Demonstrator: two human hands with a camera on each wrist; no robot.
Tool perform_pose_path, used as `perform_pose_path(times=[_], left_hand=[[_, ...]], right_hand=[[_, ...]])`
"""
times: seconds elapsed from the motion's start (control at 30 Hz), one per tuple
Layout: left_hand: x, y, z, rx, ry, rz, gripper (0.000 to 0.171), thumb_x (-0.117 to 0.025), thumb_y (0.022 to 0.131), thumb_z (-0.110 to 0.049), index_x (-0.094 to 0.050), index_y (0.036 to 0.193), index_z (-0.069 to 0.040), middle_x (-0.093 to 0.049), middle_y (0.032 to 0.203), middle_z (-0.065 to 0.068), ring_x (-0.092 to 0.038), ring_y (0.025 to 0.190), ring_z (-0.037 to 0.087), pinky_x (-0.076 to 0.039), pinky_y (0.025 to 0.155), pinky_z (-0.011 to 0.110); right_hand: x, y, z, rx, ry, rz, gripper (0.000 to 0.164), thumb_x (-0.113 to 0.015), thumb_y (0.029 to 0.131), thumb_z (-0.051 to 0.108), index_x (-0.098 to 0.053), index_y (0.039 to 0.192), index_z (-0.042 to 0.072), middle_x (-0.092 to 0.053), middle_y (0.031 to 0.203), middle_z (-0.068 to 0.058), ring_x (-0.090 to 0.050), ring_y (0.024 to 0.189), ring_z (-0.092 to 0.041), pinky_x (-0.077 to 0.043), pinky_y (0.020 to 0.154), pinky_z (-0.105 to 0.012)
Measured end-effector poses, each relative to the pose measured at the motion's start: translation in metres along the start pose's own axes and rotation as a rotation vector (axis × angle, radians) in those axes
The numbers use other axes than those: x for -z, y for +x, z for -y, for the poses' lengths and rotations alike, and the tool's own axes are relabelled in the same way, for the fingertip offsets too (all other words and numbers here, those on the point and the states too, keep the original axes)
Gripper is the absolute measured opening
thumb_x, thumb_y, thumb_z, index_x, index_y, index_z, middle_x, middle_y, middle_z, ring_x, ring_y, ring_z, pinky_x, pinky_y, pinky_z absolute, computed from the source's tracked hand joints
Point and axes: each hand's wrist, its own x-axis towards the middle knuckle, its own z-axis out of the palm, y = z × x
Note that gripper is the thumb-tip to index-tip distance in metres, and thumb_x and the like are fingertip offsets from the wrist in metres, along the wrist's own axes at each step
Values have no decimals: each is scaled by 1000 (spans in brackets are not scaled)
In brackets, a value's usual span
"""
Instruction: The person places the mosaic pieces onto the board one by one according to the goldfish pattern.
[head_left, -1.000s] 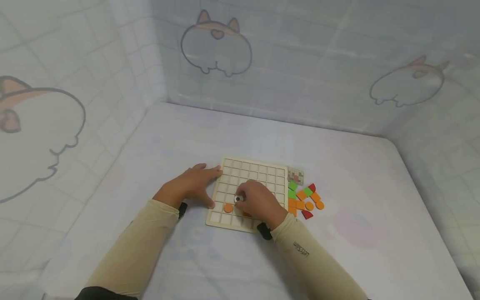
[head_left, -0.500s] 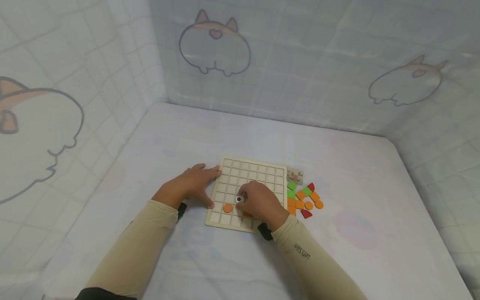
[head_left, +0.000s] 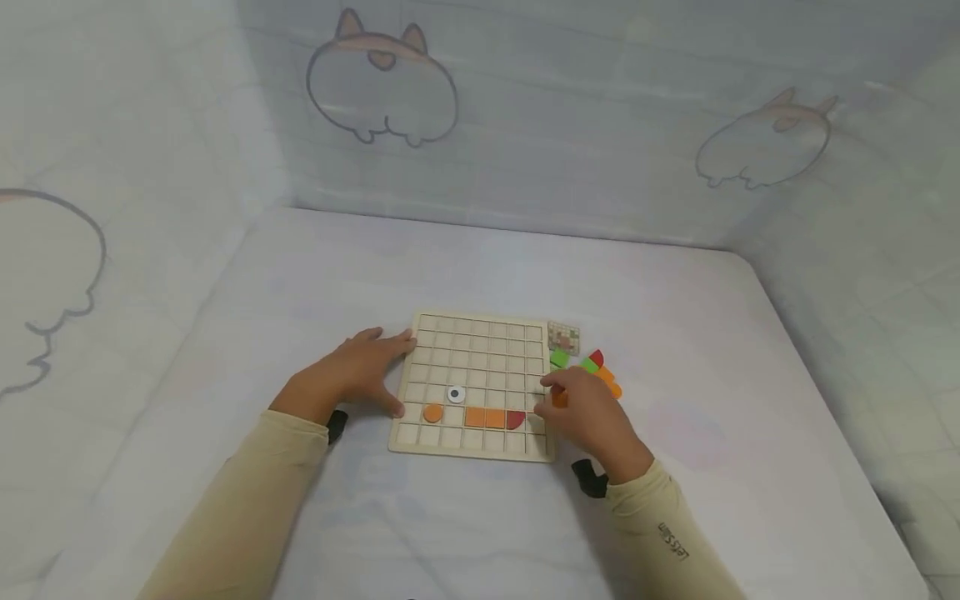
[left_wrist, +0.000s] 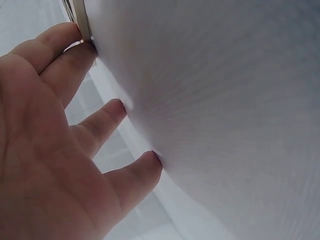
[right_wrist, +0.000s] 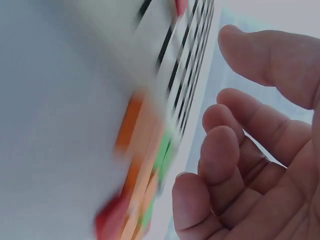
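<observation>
A pale wooden grid board [head_left: 480, 367] lies on the table. My left hand [head_left: 348, 373] rests at its left edge, thumb and fingers spread, fingertips touching the rim and the tabletop. My right hand [head_left: 592, 412] hovers over the board's right edge beside the loose pieces, its fingers loosely bent and apart from the thumb, holding nothing. On the board sit a white eye disc [head_left: 456, 394], an orange disc [head_left: 432, 412], two orange squares [head_left: 485, 417] and a red quarter-round piece [head_left: 515, 419]. The right hand hides part of the loose pieces.
To the board's right lie loose green pieces [head_left: 559, 358], orange pieces [head_left: 611, 383] and a red piece [head_left: 596, 357]. A small pattern card [head_left: 564, 338] lies by the board's upper right corner. Fabric walls with animal drawings stand behind and at the sides.
My right hand has let go of the white eye disc, leaving it on the board, and moved right toward the loose pieces. The left hand stays at the board's edge. The head view has shifted.
</observation>
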Motion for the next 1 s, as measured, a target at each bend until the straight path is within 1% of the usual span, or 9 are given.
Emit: perform_pose_path(times=[0.13, 0.2, 0.27, 0.4, 0.53, 0.63, 0.7, 0.87, 1.0], left_hand=[[1, -1, 5, 1, 2, -4, 117, -94, 66, -47, -32, 161, -21, -21, 171, 2, -9, 155, 47, -19, 117, 73], [0, 0, 7, -2, 4, -4, 116, -94, 66, -48, -32, 161, -21, -21, 171, 1, -9, 155, 47, -19, 117, 73], [0, 1, 8, -2, 0, -3, 116, -94, 66, -47, -32, 161, -22, -21, 171, 1, -9, 155, 47, -20, 117, 73], [-1, 3, 7, 1, -5, 2, 116, -94, 66, -48, -32, 161, -23, -21, 171, 1, -9, 155, 46, -21, 116, 74], [-1, 3, 5, 1, -4, 8, 117, -94, 66, -48, -32, 161, -23, -21, 171, 1, -9, 155, 46, -21, 116, 74], [0, 2, 3, 0, -5, 9, 117, -94, 65, -48, -32, 161, -22, -21, 171, 2, -8, 155, 47, -20, 116, 75], [2, 1, 3, -2, -4, 7, 117, -94, 65, -48, -32, 161, -22, -21, 171, 2, -8, 155, 46, -19, 116, 74], [4, 0, 2, -12, -5, 8, 116, -93, 67, -47, -32, 161, -20, -20, 171, 3, -8, 155, 47, -16, 118, 74], [4, 0, 2, -15, -11, 12, 116, -94, 67, -47, -32, 161, -20, -20, 171, 3, -7, 155, 47, -15, 118, 73]], right_hand=[[7, -2, -22, 4, -29, -25, 30, -78, 87, 21, -76, 115, 12, -68, 96, 0, -58, 89, -18, -50, 74, -31], [8, -2, -30, 10, -40, -18, 27, -77, 86, 19, -77, 112, 13, -65, 90, 1, -56, 87, -18, -48, 74, -31], [7, -2, -35, 21, -43, -4, 26, -77, 86, 17, -78, 111, 14, -61, 86, 2, -53, 86, -18, -45, 74, -30], [4, -4, -41, 38, -54, 10, 26, -79, 85, 16, -79, 110, 17, -59, 83, 2, -51, 82, -16, -44, 72, -29], [1, -7, -41, 21, -70, 6, 26, -81, 84, 17, -80, 110, 18, -60, 84, 2, -51, 81, -16, -44, 71, -30], [-2, -10, -41, 5, -67, 5, 28, -82, 83, 17, -80, 111, 18, -66, 95, 4, -54, 87, -15, -48, 76, -31], [-3, -11, -40, 16, -55, 4, 31, -83, 82, 17, -79, 113, 17, -68, 101, 3, -55, 89, -15, -48, 78, -32], [-4, -11, -41, 64, -24, -3, 38, -82, 81, 13, -76, 119, 13, -65, 97, 2, -51, 82, -16, -44, 71, -30], [-4, -10, -46, 57, 30, 20, 39, -83, 82, 12, -75, 119, 14, -64, 97, 2, -51, 82, -15, -44, 71, -29]])
